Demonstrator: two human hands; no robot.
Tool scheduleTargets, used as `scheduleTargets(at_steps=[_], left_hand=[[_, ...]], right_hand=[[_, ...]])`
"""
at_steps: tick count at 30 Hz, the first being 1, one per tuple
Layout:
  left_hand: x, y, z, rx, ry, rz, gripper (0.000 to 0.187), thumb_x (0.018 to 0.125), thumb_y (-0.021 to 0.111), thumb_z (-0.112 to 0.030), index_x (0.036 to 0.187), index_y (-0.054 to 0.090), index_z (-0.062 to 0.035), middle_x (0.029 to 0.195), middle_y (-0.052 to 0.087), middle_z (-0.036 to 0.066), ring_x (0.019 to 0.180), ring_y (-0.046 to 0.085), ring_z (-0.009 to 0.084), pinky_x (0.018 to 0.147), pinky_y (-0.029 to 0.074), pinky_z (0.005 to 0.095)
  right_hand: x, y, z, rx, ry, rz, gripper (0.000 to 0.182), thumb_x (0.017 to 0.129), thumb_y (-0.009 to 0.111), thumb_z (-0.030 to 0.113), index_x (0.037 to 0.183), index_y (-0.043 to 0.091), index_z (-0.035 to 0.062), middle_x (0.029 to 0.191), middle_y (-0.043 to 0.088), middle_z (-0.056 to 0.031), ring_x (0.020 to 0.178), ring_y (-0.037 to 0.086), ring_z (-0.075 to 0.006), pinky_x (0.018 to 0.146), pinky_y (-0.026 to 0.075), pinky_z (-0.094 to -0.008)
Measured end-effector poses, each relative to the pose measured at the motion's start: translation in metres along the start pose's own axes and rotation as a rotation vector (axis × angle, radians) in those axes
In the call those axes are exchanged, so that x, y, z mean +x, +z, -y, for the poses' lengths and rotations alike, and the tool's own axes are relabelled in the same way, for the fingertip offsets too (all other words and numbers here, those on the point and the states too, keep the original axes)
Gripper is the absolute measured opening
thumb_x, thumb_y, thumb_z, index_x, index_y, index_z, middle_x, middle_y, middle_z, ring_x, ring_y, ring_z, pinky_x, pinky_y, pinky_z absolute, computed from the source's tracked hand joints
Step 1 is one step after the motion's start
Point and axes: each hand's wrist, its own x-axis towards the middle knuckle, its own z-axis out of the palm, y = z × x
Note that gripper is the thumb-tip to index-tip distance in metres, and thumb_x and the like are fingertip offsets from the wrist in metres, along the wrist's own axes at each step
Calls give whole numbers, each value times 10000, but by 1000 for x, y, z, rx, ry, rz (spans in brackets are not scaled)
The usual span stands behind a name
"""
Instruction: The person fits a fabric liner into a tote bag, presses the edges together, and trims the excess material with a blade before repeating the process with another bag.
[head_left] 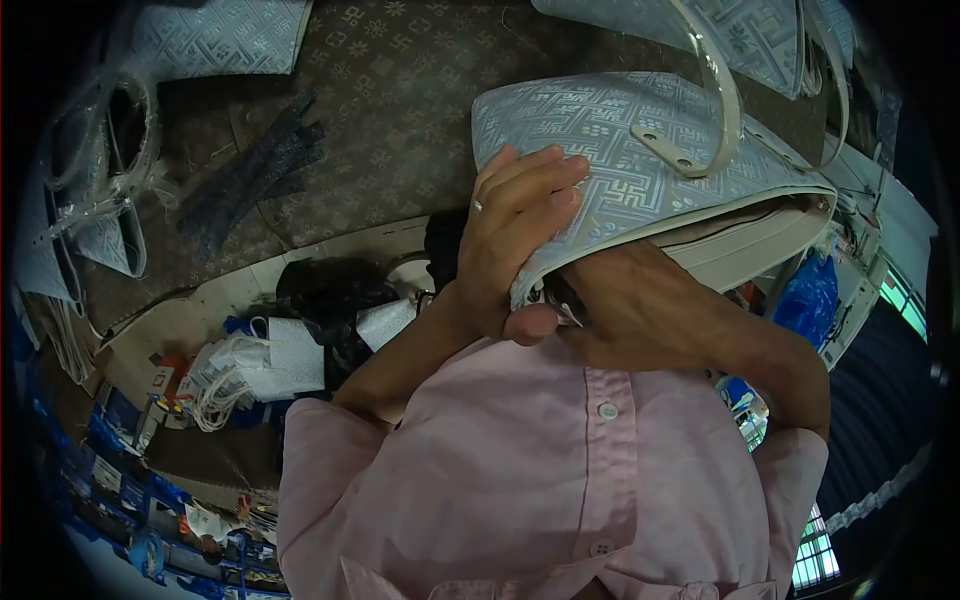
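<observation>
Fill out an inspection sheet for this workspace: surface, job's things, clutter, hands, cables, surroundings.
Surface: brown patterned table.
Job's things: pale blue patterned handbag with white handle, held up at its open edge.
Clutter: dark strips, more bag panels, wrapped handles.
Hands: left hand grips the bag's outside; right hand reaches under the edge, fingers hidden.
Cables: nothing seen.
Surroundings: blue shelving, window.

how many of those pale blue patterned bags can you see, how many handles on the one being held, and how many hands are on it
pale blue patterned bags: 4 (held bag, top right, top left, left edge)
handles showing on the held bag: 1
hands on it: 2 (left, right)
total: 7
</observation>
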Motion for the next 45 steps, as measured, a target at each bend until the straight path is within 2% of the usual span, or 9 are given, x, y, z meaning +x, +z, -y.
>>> scheduleTargets(at_steps=[5,8,12,17,22,24,30,38,45], left_hand=[[1,1,1,27,47,-17,711,920,258,-619,1210,458,-1,1229,518,254,1132,514,401,1022,274,544],[2,-2,-12,-29,-4,-85,571,936,393,-530,1159,516,-19,1239,506,258,1127,522,389,1005,318,536],[10,-30,-34,321,379,-30,221,823,683,-254,932,638,-67,1258,496,235,1145,519,361,967,404,504],[35,-44,-77,711,232,552,100,756,693,-125,815,668,-48,1308,489,146,1238,448,346,994,406,454],[40,-32,-81,415,-40,503,113,747,679,-41,858,669,-33,1311,509,105,1292,390,340,1024,371,453],[32,-30,-79,393,-61,462,143,745,678,-34,887,671,-35,1315,510,98,1300,378,341,1019,374,455],[20,-17,-79,412,-104,361,219,754,683,-28,971,670,-48,1303,526,84,1311,357,366,975,424,431],[0,-1,-91,1130,359,385,250,773,668,-99,1021,656,-61,1150,629,65,1233,482,301,1035,352,457],[-10,5,-89,1130,390,305,218,778,655,-82,995,662,-61,1011,668,51,1143,561,246,1007,382,424]], right_hand=[[2,-8,1,-34,57,93,352,692,664,107,1009,585,-25,918,624,-202,869,616,-349,769,481,-407],[3,-12,4,-3,50,68,386,693,681,131,1030,576,-22,949,626,-198,892,614,-348,784,482,-405],[-1,-18,2,-25,24,121,431,689,695,171,1057,568,-16,978,626,-195,934,605,-344,805,482,-395],[3,-11,-9,-98,-115,113,446,687,697,191,1062,569,-13,980,623,-189,942,601,-333,817,478,-384],[-15,-23,-4,-91,-97,190,423,710,692,193,1059,574,-14,925,617,-167,896,595,-344,799,477,-406],[-34,-11,-18,-289,-368,-271,333,765,677,180,1012,582,-23,865,609,-138,813,598,-322,735,486,-402],[-42,6,-53,-829,-731,-555,173,824,624,162,882,581,5,753,562,-55,641,547,-168,556,466,-282],[-53,10,-67,-855,-760,-660,225,758,563,137,915,600,-18,702,549,-47,635,560,-167,549,457,-272],[-63,13,-71,-785,-893,-700,325,765,608,92,1049,587,-64,800,594,-79,653,590,-170,583,485,-274]])
